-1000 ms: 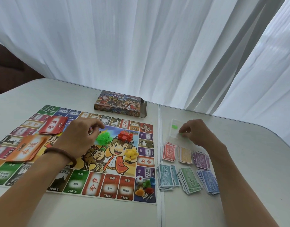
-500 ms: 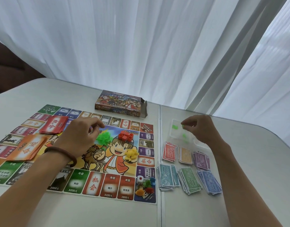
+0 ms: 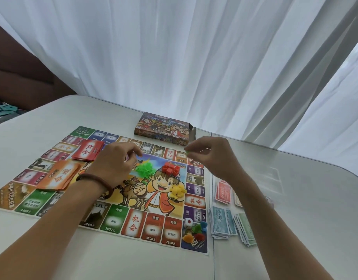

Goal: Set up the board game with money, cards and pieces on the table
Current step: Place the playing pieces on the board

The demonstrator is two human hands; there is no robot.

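so the board [image 3: 133, 223] mid-frame reads 机会, 2000元, 3000元, 3200元, 2800元 – two card stacks [image 3: 88, 150] at its left, green pile [image 3: 143, 169], red pile [image 3: 171, 169], yellow pile [image 3: 177, 191], one die [image 3: 187, 222] – right hand [image 3: 212, 156] pinches a green piece [image 3: 187, 152] over its upper right, left hand [image 3: 115, 160] curled beside the green pile, can't tell if holding anything

The board [image 3: 151, 229] lies on the table [image 3: 133, 263], the box [image 3: 164, 126] behind it, money stacks [image 3: 221, 221] to its right.
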